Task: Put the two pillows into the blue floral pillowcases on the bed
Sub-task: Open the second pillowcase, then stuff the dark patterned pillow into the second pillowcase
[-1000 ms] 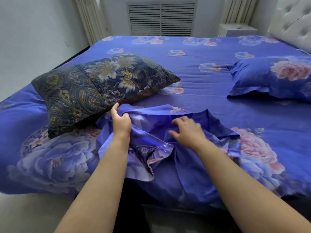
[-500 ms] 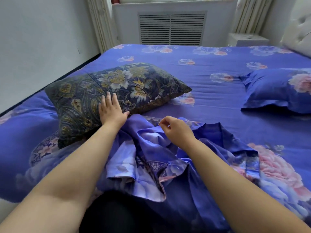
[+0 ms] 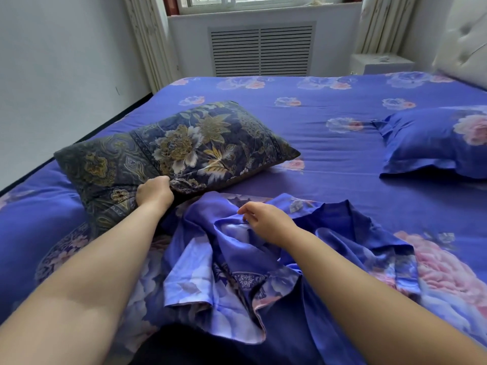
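Observation:
A dark pillow (image 3: 179,151) with a gold flower print lies on the left of the bed (image 3: 329,159). My left hand (image 3: 154,192) grips its near edge. An empty blue floral pillowcase (image 3: 237,272) lies crumpled at the bed's front edge. My right hand (image 3: 266,222) pinches a fold of that pillowcase, fingers curled on the fabric. A second pillow (image 3: 437,143) inside a blue floral pillowcase rests at the right, near the headboard.
A white tufted headboard (image 3: 463,48) stands at the far right, with a white nightstand (image 3: 382,63) beside it. A radiator grille (image 3: 261,48) sits below the window behind the bed. A white wall (image 3: 52,75) runs along the left.
My left hand let go of the pillowcase, moved left onto the dark pillow and closed on its near edge. My right hand stayed on the pillowcase. The view has tilted up.

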